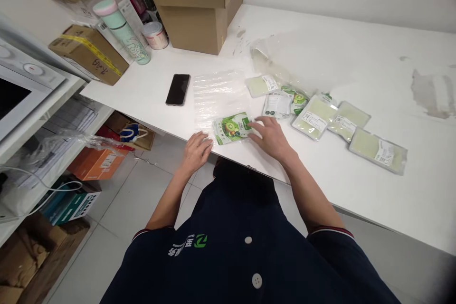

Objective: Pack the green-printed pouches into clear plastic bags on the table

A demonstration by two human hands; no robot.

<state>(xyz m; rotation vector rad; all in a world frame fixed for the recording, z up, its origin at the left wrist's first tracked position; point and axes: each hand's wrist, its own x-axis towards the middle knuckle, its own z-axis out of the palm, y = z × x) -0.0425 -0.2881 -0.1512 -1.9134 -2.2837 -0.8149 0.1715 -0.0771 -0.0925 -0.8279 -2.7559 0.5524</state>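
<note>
A small green pouch (232, 128) printed with kiwi fruit lies at the near edge of the white table (356, 57), at the mouth of a clear plastic bag (218, 92) spread flat. My left hand (196, 150) rests on the table edge, fingers on the bag's near corner just left of the pouch. My right hand (270, 137) lies flat with fingers spread, fingertips touching the pouch's right side. Neither hand grips anything.
Several pale green sealed packets (315, 117) and small pouches (278, 104) lie to the right. A black phone (177, 89) lies left of the bag. Cardboard boxes (195, 14), a mint bottle (123, 28) and a tin (155, 35) stand at the back. Shelves with boxes are on the left.
</note>
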